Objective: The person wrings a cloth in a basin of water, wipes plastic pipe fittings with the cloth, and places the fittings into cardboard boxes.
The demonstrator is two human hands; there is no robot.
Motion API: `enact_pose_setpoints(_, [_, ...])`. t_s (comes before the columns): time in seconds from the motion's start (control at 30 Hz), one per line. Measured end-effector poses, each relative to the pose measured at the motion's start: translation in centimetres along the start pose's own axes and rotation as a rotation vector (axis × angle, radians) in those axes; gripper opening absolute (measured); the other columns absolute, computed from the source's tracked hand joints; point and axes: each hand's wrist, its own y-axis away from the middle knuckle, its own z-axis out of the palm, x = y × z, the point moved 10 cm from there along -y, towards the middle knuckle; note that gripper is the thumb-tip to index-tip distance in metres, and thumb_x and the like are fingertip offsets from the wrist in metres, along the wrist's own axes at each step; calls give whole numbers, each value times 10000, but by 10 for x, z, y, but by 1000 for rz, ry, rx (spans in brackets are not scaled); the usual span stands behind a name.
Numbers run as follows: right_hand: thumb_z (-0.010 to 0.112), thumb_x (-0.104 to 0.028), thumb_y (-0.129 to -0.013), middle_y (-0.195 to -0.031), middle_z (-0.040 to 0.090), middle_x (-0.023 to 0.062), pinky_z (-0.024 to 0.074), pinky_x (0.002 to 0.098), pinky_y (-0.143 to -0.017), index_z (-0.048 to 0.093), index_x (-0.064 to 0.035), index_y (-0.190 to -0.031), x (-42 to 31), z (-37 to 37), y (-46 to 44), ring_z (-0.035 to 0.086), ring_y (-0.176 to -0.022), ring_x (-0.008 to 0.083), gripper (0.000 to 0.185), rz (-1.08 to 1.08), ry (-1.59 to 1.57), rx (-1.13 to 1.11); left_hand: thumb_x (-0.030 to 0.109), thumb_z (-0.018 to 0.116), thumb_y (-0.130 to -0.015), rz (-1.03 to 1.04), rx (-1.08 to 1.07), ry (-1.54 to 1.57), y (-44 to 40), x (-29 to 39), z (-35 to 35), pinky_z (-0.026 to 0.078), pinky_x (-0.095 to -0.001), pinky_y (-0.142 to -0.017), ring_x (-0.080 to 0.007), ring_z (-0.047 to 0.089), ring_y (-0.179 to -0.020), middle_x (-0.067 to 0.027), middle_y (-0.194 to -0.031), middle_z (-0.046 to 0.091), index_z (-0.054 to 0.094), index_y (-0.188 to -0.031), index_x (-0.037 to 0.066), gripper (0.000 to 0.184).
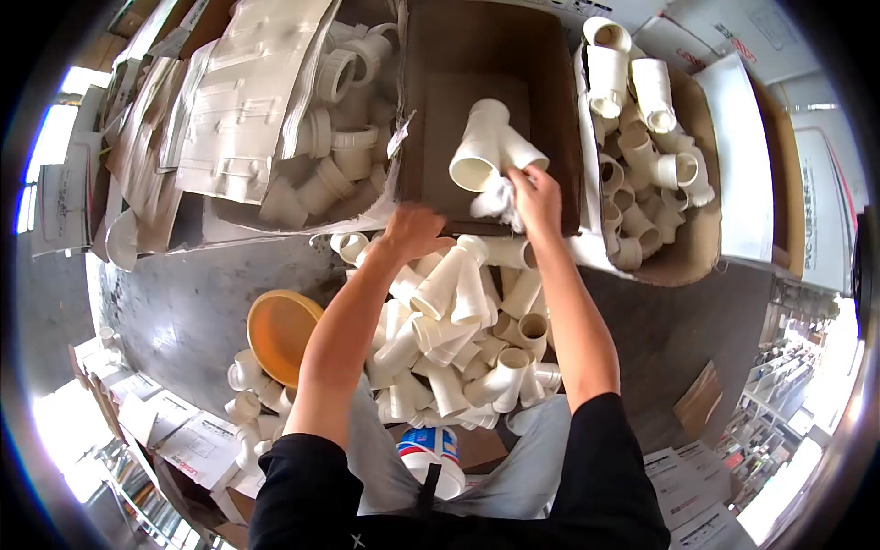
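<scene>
Your right hand (pixel 537 197) pinches a white Y-shaped plastic pipe fitting (pixel 484 137), crumpled white cloth (pixel 496 201) beside it, at the far brown cardboard box (pixel 557 101); your left hand (pixel 415 231) is apart, its grasp unclear. Wiping or placing seems in hand; next calls for steady hold.

off-white pipe fitting (pixel 486 136), brown box (pixel 490 41), orange basin (pixel 278 339)

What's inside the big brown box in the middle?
A white Y-shaped pipe fitting shows there, with the right hand and a crumpled white cloth. They cover part of the box; I can't see what's beneath them.
</scene>
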Motion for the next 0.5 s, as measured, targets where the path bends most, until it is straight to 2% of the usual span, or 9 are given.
enact_pose_setpoints(0.03, [684,-374,-918,-887,728,241,540,440,-775,733,14,-1004,12,20,-24,713,-847,405,400,-50,81,17,599,796,-756,-13,93,8,-6,-6,3,577,-423,-845,-276,723,-943,-78,-891,752,794,-911,104,518])
enact_pose_setpoints(0.07, [679,-379,-908,-927,736,249,550,469,-808,750,-6,-1008,19,38,-43,717,-914,435,392,-102,155,35,585,801,-734,-27,267,21,-1,-3,-11,577,-397,-816,-253,724,-901,-52,-828,736,798,-810,110,481])
enact_pose_setpoints(0.13, [672,-350,-887,-988,738,257,549,511,-864,771,-27,-1007,39,70,-60,699,-1001,461,359,27,319,-89,528,817,-734,80,327,70,1,-1,-16,574,-388,-785,-245,714,-858,-37,-801,722,799,-812,118,418])
enact_pose_setpoints(0.2, [675,-295,-848,-1040,738,250,539,523,-909,772,-25,-992,80,100,-79,684,-1039,477,322,125,398,-154,489,836,-708,84,362,59,4,-2,-18,570,-392,-758,-236,700,-827,-17,-765,696,784,-798,116,388])
enact_pose_setpoints(0.27, [676,-292,-850,-1092,729,258,534,516,-937,770,-28,-1019,103,119,-87,672,-1080,472,327,163,421,-159,466,845,-701,68,383,81,2,-4,-19,570,-386,-744,-225,696,-816,-10,-751,684,769,-775,116,366])
enact_pose_setpoints(0.3, [689,-359,-877,-1131,722,253,531,511,-925,765,-65,-1098,113,131,-93,678,-1086,450,376,177,471,-189,441,859,-691,90,420,82,4,-4,-23,568,-374,-731,-219,693,-801,-3,-738,672,756,-758,122,341])
enact_pose_setpoints(0.5, [700,-391,-904,-1149,727,279,514,455,-986,727,-39,-1258,101,169,-161,683,-1144,419,500,84,172,-92,408,876,-650,109,484,91,7,-5,-27,565,-356,-686,-195,687,-750,12,-718,656,713,-707,124,332])
